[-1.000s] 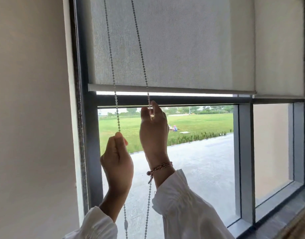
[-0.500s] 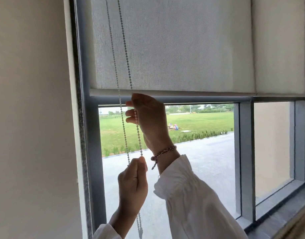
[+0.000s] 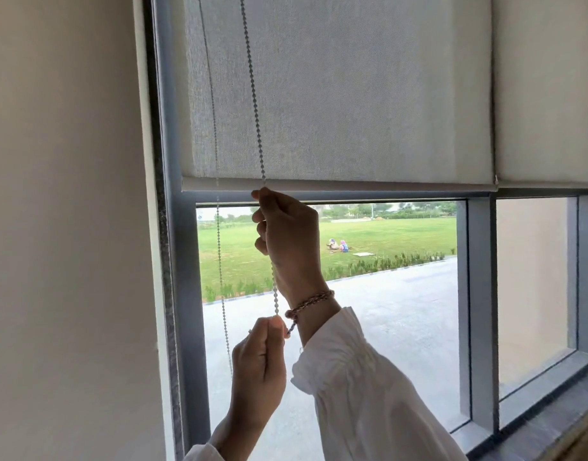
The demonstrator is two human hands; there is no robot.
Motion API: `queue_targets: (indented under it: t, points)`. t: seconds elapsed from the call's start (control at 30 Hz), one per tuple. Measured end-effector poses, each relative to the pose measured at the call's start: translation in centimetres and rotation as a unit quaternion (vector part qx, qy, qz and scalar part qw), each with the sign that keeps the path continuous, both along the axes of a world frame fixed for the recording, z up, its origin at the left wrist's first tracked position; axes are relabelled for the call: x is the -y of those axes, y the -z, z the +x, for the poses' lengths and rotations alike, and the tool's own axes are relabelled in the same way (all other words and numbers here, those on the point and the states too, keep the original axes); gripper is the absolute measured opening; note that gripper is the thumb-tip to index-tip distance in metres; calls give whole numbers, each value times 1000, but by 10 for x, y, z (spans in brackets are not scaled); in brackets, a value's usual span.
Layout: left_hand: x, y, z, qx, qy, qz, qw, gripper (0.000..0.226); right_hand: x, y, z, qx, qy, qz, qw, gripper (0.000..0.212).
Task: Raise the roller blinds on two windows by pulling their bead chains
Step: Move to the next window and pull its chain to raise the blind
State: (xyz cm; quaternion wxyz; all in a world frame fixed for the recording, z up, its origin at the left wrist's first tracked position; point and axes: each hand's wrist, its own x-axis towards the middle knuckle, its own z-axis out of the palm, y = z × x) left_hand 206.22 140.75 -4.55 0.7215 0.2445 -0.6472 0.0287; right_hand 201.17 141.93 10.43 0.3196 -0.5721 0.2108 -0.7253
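Since a second ago I see the right hand (image 3: 291,234) shifted onto the front bead chain (image 3: 254,94) at the bottom rail (image 3: 352,186), while the left hand (image 3: 259,361) dropped lower, pinching that strand.

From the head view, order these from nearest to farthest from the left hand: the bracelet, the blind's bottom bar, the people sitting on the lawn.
Measured from the left hand, low on the bead chain:
1. Bracelet: just up and right, on the right wrist.
2. Bottom bar: well above, at the blind's lower edge.
3. People on the lawn: far outside, beyond the glass.
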Motion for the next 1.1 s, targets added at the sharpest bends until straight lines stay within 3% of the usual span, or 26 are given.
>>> queue_targets:
  t: [0.23, 0.33, 0.43, 0.53, 0.6, 0.67, 0.8, 0.9, 1.0, 1.1]
  points:
    - [3, 1, 2, -7, -44, -2, 999, 29, 0, 4, -2, -2, 19, -21, 1000, 16]
    - [4, -6, 6, -29, -170, -78, 982, 31, -2, 6, -2, -4, 26, -31, 999, 21]
    - [9, -23, 19, -68, -338, -94, 934, 25, -4, 6, -4, -3, 30, -32, 999, 25]
    - [13, -48, 36, -83, -400, -37, 912, 58, -5, 6, -8, 4, 35, -41, 999, 24]
    - [17, -63, 44, -108, -341, 54, 932, 79, -6, 7, -10, 8, 44, -55, 997, 17]
    - [27, -73, 49, -124, -205, 151, 959, 82, -6, 8, -12, 6, 52, -62, 997, 15]
    - [32, -80, 40, -109, 18, 268, 957, 44, -6, 12, -13, 3, 52, -33, 998, 25]
    - [31, -78, 24, -115, 29, 235, 965, 27, -7, 17, -12, 5, 67, -22, 998, 16]
    - [25, -73, 15, -179, 19, 130, 975, 42, -6, 21, -15, 12, 98, -27, 995, 13]
    - [13, -69, 8, -121, -20, 7, 992, 45, -6, 24, -20, 24, 109, -16, 994, 18]
